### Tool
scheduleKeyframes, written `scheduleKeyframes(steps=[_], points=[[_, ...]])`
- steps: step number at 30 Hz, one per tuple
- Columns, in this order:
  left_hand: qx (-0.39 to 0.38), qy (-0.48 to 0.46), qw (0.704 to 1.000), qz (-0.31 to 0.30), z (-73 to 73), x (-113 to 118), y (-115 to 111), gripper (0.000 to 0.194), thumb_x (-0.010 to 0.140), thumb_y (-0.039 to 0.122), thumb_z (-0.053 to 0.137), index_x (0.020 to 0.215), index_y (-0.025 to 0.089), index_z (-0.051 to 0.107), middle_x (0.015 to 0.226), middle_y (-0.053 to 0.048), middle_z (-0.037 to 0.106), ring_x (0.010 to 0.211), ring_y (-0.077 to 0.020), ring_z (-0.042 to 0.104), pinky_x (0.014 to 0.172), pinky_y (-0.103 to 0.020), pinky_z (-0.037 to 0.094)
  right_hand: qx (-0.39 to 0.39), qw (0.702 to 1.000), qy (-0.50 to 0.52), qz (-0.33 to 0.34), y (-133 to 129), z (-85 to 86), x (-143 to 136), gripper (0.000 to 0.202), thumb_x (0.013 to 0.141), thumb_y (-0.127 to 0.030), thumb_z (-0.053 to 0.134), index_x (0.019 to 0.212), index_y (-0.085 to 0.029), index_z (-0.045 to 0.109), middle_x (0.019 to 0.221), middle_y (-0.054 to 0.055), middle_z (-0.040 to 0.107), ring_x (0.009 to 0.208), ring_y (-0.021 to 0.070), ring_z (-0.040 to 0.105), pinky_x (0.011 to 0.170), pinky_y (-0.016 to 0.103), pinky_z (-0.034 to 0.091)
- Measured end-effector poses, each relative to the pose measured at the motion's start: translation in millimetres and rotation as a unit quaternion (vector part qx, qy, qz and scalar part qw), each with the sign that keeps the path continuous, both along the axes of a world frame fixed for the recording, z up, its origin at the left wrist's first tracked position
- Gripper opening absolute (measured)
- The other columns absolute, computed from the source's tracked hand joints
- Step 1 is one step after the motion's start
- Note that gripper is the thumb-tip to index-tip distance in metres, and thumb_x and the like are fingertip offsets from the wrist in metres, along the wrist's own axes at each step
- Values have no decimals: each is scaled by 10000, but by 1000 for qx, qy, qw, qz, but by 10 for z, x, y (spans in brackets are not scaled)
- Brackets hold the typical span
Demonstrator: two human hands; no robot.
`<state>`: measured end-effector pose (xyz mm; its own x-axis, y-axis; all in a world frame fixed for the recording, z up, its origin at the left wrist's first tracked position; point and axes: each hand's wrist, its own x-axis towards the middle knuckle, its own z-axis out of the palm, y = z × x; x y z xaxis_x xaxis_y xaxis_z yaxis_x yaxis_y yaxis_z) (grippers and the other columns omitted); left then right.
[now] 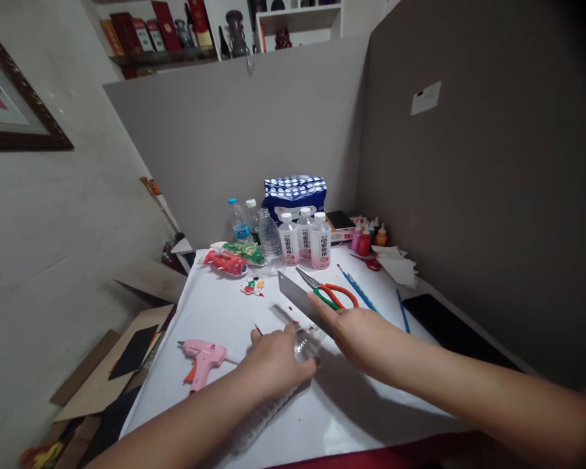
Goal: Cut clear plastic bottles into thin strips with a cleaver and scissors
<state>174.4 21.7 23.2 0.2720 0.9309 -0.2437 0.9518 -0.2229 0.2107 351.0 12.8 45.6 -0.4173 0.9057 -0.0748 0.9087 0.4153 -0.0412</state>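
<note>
My left hand (277, 359) is closed around a clear plastic bottle (306, 345) lying on its side, pressing it to the white table. The ribbed lower part of the bottle stretches out below my wrist. In my right hand (359, 331) is a broad-bladed knife (300, 299), a flat grey plate with a small hole near its far corner. Its handle is hidden by my fingers. The blade stands on edge above the bottle's near end; whether they touch, I cannot tell. Just behind the blade lie pliers (329, 292) with orange and green handles.
A pink glue gun (204, 358) lies left of my left hand. Several labelled bottles (321, 242) stand at the back, beside red (227, 262) and green packets. To the right are blue brushes (360, 290), red scissors (372, 264), paint bottles (364, 242) and a black flat object (454, 329).
</note>
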Motion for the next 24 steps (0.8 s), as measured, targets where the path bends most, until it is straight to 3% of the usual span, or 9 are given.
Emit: scheduleKeyframes(steps=[3,9,15,24], points=[[6,-8,1000,1,-28,-24,-3,501,733,622,480,1005,214,584,955,-92,700,1006,-363,582,938,-491,333,2,999,32,-5,-78,-78,112,872,736,-22,465,1507,-174,85,771,52,700,621,180,619,522,249,320],[3,-2,1000,13,-97,-48,12,577,729,677,448,1038,207,577,1011,-104,685,1067,-395,536,891,-467,361,32,978,194,-67,-232,-183,448,831,756,-23,425,1505,-195,108,637,-21,602,513,137,495,531,235,324],[5,-7,1000,0,-73,-44,16,544,744,659,452,1024,213,587,1014,-98,693,1046,-352,569,972,-476,303,7,989,140,-41,-305,-192,416,832,758,-32,444,1507,-207,128,624,-14,603,482,129,470,498,227,276],[53,-29,998,-25,-181,-55,2,528,748,656,465,1010,213,584,1038,-105,661,1015,-338,579,977,-509,276,68,994,81,16,-315,-302,381,907,688,-12,444,1506,-208,103,747,29,703,553,156,590,495,233,270]])
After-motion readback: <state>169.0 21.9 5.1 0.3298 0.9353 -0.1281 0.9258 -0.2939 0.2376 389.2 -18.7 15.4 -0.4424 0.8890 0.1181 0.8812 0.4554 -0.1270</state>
